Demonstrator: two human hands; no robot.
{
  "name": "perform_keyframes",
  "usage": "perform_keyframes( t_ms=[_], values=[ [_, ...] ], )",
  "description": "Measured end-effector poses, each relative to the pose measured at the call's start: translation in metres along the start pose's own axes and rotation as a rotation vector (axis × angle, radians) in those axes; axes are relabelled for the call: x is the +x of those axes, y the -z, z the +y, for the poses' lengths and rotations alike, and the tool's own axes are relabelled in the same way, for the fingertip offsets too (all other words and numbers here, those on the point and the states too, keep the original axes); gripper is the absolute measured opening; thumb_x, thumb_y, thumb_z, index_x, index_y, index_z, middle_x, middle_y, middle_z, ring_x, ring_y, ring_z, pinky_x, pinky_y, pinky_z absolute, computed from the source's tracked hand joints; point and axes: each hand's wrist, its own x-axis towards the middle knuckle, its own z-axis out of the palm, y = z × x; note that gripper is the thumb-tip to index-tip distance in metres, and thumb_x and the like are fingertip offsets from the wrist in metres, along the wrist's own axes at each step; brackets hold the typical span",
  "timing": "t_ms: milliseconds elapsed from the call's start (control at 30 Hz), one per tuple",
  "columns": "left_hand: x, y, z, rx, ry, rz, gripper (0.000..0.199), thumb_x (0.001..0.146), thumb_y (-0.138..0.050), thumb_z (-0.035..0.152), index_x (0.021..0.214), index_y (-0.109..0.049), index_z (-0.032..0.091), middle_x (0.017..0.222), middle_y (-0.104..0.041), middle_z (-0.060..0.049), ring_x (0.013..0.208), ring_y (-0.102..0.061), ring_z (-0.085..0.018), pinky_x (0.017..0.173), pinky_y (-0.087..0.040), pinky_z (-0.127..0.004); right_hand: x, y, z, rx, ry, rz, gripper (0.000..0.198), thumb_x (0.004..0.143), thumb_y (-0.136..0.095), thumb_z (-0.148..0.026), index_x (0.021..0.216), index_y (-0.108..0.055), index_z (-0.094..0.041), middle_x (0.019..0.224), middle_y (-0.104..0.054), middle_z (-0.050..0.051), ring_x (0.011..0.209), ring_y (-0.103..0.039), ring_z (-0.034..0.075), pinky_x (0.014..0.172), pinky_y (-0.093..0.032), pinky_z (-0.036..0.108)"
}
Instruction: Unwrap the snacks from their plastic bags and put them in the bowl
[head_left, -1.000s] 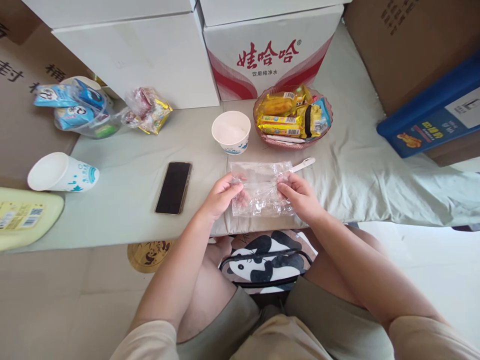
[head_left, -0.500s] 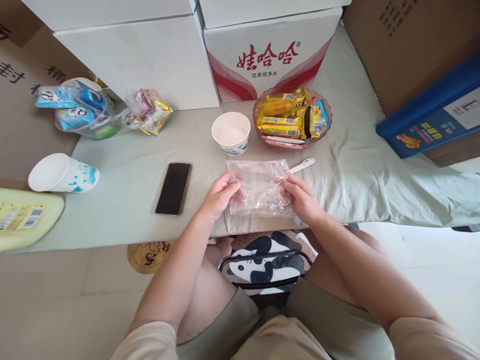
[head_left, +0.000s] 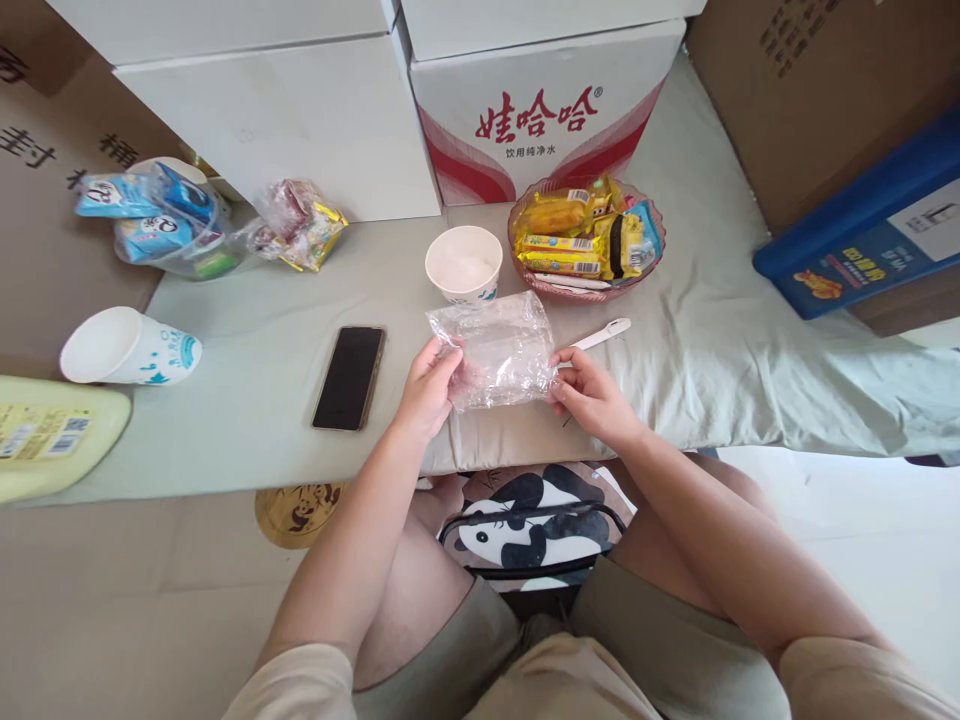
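Head view: at the centre of the frame the left hand (head_left: 429, 385) and right hand (head_left: 592, 392) each pinch one side edge of a clear plastic bag (head_left: 495, 350), which is lifted just above the cloth-covered table (head_left: 247, 400), directly below the upright paper cup (head_left: 463, 264) and left of the white plastic spoon (head_left: 604, 333). The bag looks empty, very light, limp and crinkly, probably slick and easily torn, so a fingertip pinch at the edges or mouth seems the surest hold. A black phone (head_left: 349, 377) lies at centre left; a pink snack bowl (head_left: 586, 238) stands at upper centre.
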Motion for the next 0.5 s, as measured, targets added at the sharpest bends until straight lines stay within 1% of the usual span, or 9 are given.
perform_keyframes(
  t_ms=[133, 267, 367, 433, 500],
  values=[
    [0.002, -0.0004, -0.0012, -0.007, -0.048, 0.042, 0.03, 0.074, -0.079, 0.035, 0.093, -0.06, 0.021, 0.058, -0.056, 0.008, 0.052, -0.06, -0.009, 0.05, -0.05, -0.018, -0.0013, 0.0006, 0.0005, -0.021, 0.021, -0.022, 0.048, 0.073, -0.075, -0.04, 0.106, -0.043, -0.025, 0.063, -0.053, -0.01, 0.053, -0.05, 0.01, 0.05, -0.038, 0.023],
    [0.0031, 0.0008, -0.003, 0.019, -0.061, 0.064, 0.031, 0.076, -0.077, 0.039, 0.093, -0.058, 0.022, 0.061, -0.062, 0.006, 0.053, -0.064, -0.011, 0.053, -0.053, -0.021, -0.0024, 0.0003, 0.0003, -0.006, 0.042, 0.01, 0.06, 0.073, -0.078, -0.043, 0.115, -0.039, -0.026, 0.066, -0.055, -0.01, 0.053, -0.051, 0.01, 0.049, -0.039, 0.022],
    [0.0017, -0.0002, -0.0051, 0.094, -0.086, -0.002, 0.034, 0.078, -0.076, 0.044, 0.095, -0.057, 0.022, 0.062, -0.066, 0.005, 0.052, -0.064, -0.011, 0.052, -0.051, -0.021, -0.0023, -0.0012, 0.0004, -0.01, 0.03, 0.032, 0.065, 0.073, -0.079, -0.046, 0.118, -0.038, -0.027, 0.067, -0.059, -0.01, 0.055, -0.057, 0.012, 0.051, -0.043, 0.023],
    [0.0008, -0.0016, -0.0065, 0.147, -0.102, -0.061, 0.035, 0.078, -0.076, 0.045, 0.097, -0.057, 0.021, 0.061, -0.067, 0.004, 0.051, -0.064, -0.012, 0.05, -0.05, -0.021, -0.0019, -0.002, 0.0004, -0.005, 0.028, 0.059, 0.063, 0.075, -0.077, -0.05, 0.118, -0.038, -0.026, 0.069, -0.063, -0.008, 0.057, -0.061, 0.013, 0.053, -0.047, 0.025],
    [0.0007, -0.0024, -0.0069, 0.156, -0.103, -0.08, 0.037, 0.078, -0.076, 0.046, 0.098, -0.057, 0.021, 0.061, -0.067, 0.004, 0.052, -0.065, -0.013, 0.05, -0.05, -0.022, -0.0016, -0.0019, 0.0, 0.013, 0.058, 0.101, 0.058, 0.078, -0.074, -0.052, 0.117, -0.039, -0.026, 0.069, -0.066, -0.007, 0.06, -0.064, 0.014, 0.058, -0.051, 0.027]
  ],
)
